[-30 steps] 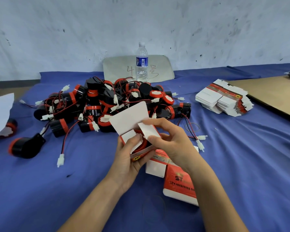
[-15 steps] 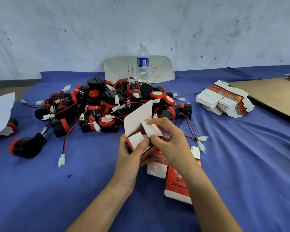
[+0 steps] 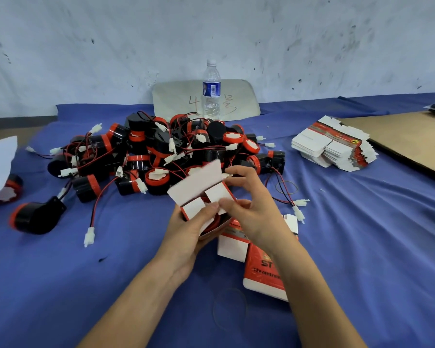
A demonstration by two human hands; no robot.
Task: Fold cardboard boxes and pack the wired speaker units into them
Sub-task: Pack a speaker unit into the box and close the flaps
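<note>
Closing one box (image 3: 199, 183): your left hand (image 3: 186, 237) grips its body just above the worktop (image 3: 362, 247), thumb on the left side flap; your right hand (image 3: 251, 204) pinches the right side flap down.
Lid flap: upright, not yet tucked.
Contents: something red shows inside, likely one speaker unit.
Outstanding: large pile of speaker units (image 3: 161, 151) just behind; stack of flat boxes (image 3: 334, 146) far right; flat cartons (image 3: 264, 275) under your right wrist.
Judged: early in the job.
</note>
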